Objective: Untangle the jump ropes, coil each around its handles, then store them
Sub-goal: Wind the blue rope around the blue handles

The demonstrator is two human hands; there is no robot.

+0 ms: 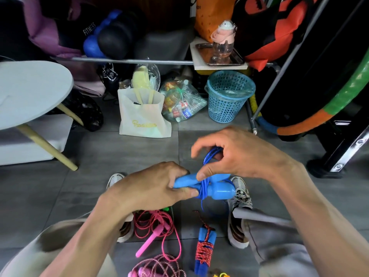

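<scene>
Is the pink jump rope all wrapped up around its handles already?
No, the pink jump rope lies in loose loops on the floor, with its pink handle bare and nothing wound round it.

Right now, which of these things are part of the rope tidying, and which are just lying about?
In the job:
blue rope, held by left hand and right hand
pink rope
coiled red rope

Lying about:
blue basket
white bag
bottle bag
round table

"FITNESS" on black bag [79, 27], gold script on white tote [143, 118] unreadable
</scene>
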